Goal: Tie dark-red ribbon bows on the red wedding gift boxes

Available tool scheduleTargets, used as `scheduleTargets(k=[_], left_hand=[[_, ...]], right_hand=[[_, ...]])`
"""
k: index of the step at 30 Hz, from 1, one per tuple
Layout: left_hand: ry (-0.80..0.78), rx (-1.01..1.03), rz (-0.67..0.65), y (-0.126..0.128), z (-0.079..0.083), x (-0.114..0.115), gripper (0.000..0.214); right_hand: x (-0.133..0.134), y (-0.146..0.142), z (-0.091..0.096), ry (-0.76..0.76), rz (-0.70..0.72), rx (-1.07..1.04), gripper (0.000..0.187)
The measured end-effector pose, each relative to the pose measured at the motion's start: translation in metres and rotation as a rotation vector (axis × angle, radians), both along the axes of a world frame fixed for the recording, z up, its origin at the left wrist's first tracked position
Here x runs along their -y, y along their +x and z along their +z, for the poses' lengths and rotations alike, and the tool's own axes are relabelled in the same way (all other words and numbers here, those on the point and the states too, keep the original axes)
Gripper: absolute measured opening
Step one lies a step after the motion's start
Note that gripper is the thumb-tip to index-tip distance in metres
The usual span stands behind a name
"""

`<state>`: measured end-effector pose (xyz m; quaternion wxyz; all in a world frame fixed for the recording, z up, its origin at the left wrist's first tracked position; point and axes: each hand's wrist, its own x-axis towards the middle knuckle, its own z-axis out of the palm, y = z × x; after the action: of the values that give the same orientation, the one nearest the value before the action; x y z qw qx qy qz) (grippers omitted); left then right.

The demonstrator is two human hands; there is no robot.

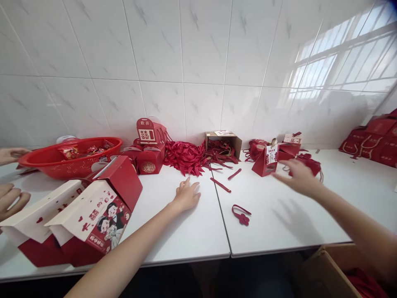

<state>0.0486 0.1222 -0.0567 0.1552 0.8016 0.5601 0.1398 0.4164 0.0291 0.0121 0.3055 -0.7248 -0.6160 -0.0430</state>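
A red triangular gift box point(259, 166) with a white tag point(272, 155) stands upright, its long axis vertical, on a white bench point(192, 238). It sits at ten o'clock from the right hand point(296, 175), the nearer one, which hovers with fingers parted, seemingly empty (whether a fingertip touches the box, I cannot tell). The left hand point(187, 195), palm down, spreads empty fingers towards a crimson ribbon pile point(186, 156) at twelve o'clock.

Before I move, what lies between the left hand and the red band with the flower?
In the head view, only white tabletop and its seam lie between the left hand and the band. Nearby loose strips lie farther back.
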Motion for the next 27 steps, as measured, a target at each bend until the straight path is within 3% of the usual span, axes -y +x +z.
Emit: scheduleTargets(k=[6,8,11,14,17,19,22,25,27], left_hand=[[0.073,-0.021,0.058,0.042,-0.009,-0.039,0.051],[0.085,-0.004,0.091,0.044,-0.009,-0.043,0.051],[0.080,0.040,0.095,0.045,-0.003,-0.035,0.050],[0.050,0.098,0.052,0.044,0.011,-0.001,0.053],[0.059,0.169,-0.069,0.037,0.025,0.058,0.058],[0.053,0.275,-0.225,0.028,0.029,0.101,0.063],[0.019,0.363,-0.395,0.008,0.031,0.154,0.064],[0.041,0.370,-0.377,-0.029,0.044,0.173,0.062],[0.075,0.377,-0.306,-0.074,0.069,0.166,0.063]], right_hand=[[0.012,-0.112,-0.033,-0.309,0.369,-0.185,0.057],[0.017,-0.134,-0.037,-0.373,0.471,-0.360,0.055],[0.012,-0.152,-0.039,-0.427,0.500,-0.638,0.048],[-0.005,-0.163,-0.040,-0.460,0.453,-0.822,0.049],[-0.023,-0.173,-0.036,-0.557,0.440,-1.302,0.055],[-0.029,-0.178,-0.026,-0.587,0.463,-1.616,0.041],[-0.029,-0.181,-0.003,-0.504,0.483,-1.771,0.019],[-0.025,-0.175,0.018,-0.403,0.493,-1.779,0.019],[-0.022,-0.165,0.024,-0.344,0.480,-1.771,0.019]])
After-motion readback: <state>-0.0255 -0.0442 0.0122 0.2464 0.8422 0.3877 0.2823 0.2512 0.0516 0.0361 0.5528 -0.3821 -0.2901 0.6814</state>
